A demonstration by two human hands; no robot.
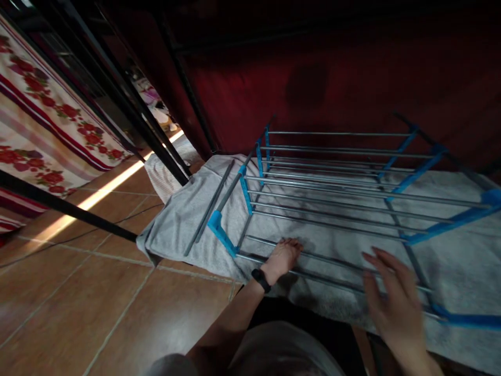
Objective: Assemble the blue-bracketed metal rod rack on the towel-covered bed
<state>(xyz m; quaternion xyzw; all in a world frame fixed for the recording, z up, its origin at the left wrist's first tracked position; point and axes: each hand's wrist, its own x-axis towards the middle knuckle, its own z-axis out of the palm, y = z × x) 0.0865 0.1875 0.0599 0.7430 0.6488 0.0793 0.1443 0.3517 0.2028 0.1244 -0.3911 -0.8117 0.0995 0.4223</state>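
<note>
- Metal shoe rack [336,193] with blue plastic connectors lies at centre on a grey towel [183,219].
- Left hand [284,257] closes around a lower rail at six o'clock; steadying it there looks wise.
- Right hand [391,300] hovers open at four o'clock, holding nothing.
- Loose rods [211,206] at nine o'clock; tiled floor [97,292] gives room left.

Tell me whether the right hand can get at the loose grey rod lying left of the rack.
Probably not directly: the right hand hovers at the rack's opposite end, with the left hand between it and the loose grey rod.
</note>
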